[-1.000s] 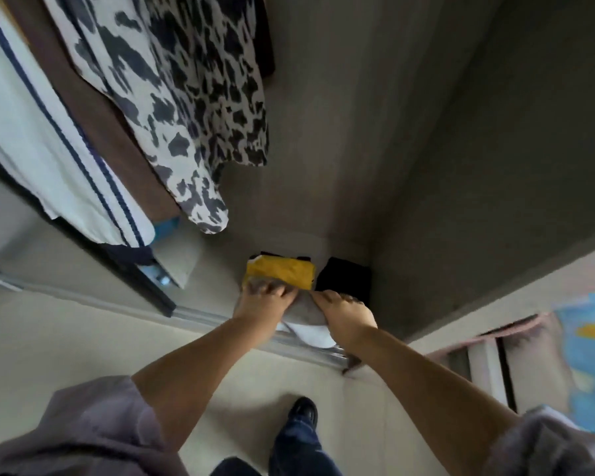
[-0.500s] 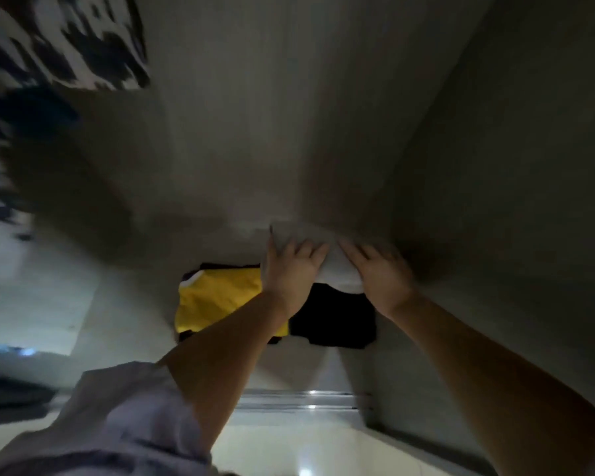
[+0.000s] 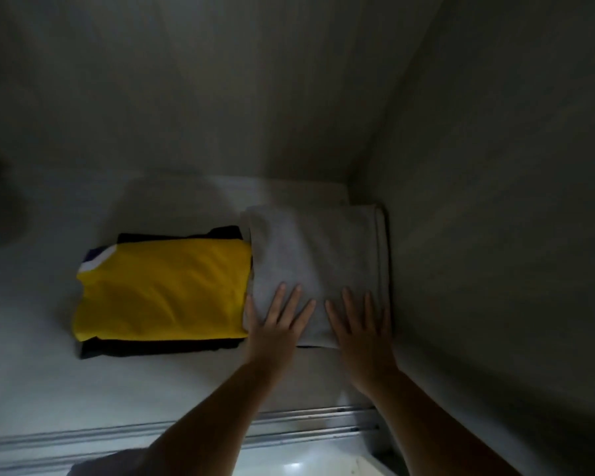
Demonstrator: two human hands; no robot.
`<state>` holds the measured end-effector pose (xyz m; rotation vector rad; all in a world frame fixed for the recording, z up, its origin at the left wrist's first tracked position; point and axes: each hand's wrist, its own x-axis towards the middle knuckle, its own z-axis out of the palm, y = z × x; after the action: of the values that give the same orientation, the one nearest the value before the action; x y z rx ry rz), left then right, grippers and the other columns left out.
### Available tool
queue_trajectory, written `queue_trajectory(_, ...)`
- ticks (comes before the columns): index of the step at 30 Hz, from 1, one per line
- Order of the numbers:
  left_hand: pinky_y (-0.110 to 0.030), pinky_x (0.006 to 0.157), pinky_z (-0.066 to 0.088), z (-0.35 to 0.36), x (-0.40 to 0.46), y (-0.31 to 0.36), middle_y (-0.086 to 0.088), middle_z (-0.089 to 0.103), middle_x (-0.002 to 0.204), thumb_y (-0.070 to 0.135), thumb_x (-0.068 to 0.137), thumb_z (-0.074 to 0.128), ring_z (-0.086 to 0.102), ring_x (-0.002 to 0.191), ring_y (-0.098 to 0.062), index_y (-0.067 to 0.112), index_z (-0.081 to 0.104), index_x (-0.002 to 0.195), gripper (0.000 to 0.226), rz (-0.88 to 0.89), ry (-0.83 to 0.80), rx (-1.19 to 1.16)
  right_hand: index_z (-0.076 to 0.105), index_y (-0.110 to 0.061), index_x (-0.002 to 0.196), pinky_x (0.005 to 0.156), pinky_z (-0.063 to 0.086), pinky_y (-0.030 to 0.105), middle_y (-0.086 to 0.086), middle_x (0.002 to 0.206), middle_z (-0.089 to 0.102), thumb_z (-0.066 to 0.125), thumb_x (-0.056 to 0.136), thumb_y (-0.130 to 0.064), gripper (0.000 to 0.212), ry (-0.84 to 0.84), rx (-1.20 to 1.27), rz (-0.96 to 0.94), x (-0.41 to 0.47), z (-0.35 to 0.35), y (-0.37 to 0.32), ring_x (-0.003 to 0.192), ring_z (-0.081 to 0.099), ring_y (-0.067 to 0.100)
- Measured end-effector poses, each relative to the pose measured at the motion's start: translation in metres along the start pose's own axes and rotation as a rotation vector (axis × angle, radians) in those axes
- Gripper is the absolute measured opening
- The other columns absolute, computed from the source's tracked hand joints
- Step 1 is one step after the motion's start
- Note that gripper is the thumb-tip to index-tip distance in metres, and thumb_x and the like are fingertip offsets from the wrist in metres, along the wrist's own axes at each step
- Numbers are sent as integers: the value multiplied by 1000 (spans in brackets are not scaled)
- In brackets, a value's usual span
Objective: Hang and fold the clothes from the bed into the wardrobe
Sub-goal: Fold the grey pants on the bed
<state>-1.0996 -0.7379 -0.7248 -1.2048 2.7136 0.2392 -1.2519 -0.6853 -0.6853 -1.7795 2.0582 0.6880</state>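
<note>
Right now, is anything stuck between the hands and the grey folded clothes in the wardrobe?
No, nothing is in between. The left hand and the right hand both lie flat, fingers straight, right on the grey folded garment. It sits on the wardrobe floor, beside the yellow folded garment.

Grey garment (image 3: 315, 266) – folded flat, on wardrobe floor (image 3: 42, 379) in rt back corner, touching side wall. Just left: yellow top (image 3: 162, 290), folded, atop a dark folded item (image 3: 158, 348) – edges touching grey one.
</note>
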Motion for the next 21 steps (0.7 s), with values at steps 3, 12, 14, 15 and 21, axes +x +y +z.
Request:
queue_trajectory(3, -71, 107, 11, -55, -23, 0, -9, 14, 160, 22, 95, 38, -3, 147, -28, 29, 18, 151, 59, -41, -231, -101, 30, -24, 149, 109, 23, 66, 12, 158, 21, 37, 95, -22, 54, -98, 156, -10, -21, -55, 2, 140, 25, 44)
queue_trajectory(12, -42, 105, 31, -349, -81, -14, -9, 47, 138, 24, 96, 40, 44, 128, -27, 22, 34, 143, 47, -134, -145, -54, 49, -16, 133, 98, 44, 37, 9, 133, 55, 33, 100, -16, 36, -16, 194, 3, -150, -313, 11, 121, 54, 28)
queue_trajectory(14, -37, 93, 43, -428, -95, -21, -9, 57, 127, 22, 97, 38, 55, 117, -29, 20, 44, 136, 39, -146, -78, -81, 51, -17, 132, 97, 44, 36, 8, 133, 57, 32, 101, -18, 36, 29, 167, 2, -189, -377, 9, 122, 54, 27)
queue_trajectory(15, -37, 91, 45, -464, -102, -25, -9, 59, 126, 22, 98, 37, 57, 115, -30, 20, 46, 134, 38, -159, -54, -113, 51, -16, 133, 97, 44, 37, 10, 133, 56, 33, 101, -20, 37, 49, 172, -5, -209, -407, 8, 123, 53, 28)
queue_trajectory(21, -37, 92, 45, -615, -164, -31, -8, 56, 132, 31, 98, 42, 54, 119, -29, 20, 45, 137, 40, -194, 125, -176, 52, -15, 129, 89, 48, 38, 14, 125, 59, 40, 99, -30, 36, 237, 256, -27, -309, -513, 7, 115, 57, 33)
